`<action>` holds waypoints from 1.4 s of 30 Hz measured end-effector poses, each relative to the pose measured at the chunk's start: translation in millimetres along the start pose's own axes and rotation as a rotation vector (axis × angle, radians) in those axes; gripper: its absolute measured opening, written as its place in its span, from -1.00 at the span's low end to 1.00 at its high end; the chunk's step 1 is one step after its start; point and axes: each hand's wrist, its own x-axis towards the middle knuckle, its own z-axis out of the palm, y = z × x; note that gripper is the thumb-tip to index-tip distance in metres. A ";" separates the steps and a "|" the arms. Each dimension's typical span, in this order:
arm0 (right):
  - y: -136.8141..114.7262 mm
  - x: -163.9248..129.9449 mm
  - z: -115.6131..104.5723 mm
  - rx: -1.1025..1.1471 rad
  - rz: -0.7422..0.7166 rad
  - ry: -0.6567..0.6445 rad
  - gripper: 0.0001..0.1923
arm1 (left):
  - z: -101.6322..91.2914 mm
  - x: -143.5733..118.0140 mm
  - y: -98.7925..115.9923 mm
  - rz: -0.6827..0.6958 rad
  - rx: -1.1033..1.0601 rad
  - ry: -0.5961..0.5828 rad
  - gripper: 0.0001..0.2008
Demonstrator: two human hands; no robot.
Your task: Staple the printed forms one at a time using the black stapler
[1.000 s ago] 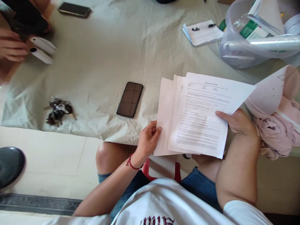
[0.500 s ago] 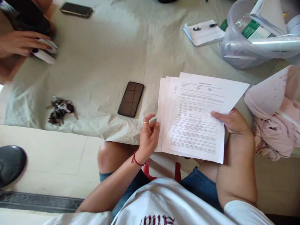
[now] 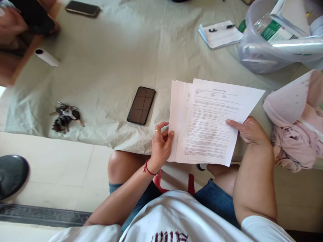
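Several printed paper sheets (image 3: 209, 124) are held fanned out above my lap, at the table's near edge. My left hand (image 3: 162, 143) pinches their left edge, with the thumb on top and a ring on one finger. On the right edge, my right hand (image 3: 248, 131) grips the top sheet, thumb lying over the print and the other fingers hidden beneath. Small dense text covers the top sheet; the sheets under it show only as overlapping strips at the left. A dark smartphone (image 3: 141, 105) lies on the table just beyond my left hand.
On the covered table (image 3: 106, 77) lie a key bunch (image 3: 66, 116), a white cylinder (image 3: 47, 57), another phone (image 3: 82, 8) and a notepad with a pen (image 3: 222, 35). A clear plastic tub (image 3: 264, 60) and pink cloth (image 3: 295, 144) are at right. Another person's hand (image 3: 11, 25) is far left.
The top sheet's lower right corner has lifted and the sheets are drawn closer together at the left. The other person's hand has pulled back from the white cylinder, taking a white object away.
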 end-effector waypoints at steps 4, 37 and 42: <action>-1.6 -6.5 -11.5 0.057 0.003 0.138 -0.51 | -2.5 2.4 -6.6 0.010 -0.060 0.005 -0.62; 3.6 1.4 4.8 0.028 -0.006 0.033 -0.50 | -4.8 11.6 -3.7 -0.195 -0.031 0.004 -0.60; 0.1 -1.5 7.5 0.073 -0.019 -0.005 -0.51 | -4.3 10.6 -0.6 -0.163 -0.067 -0.002 -0.57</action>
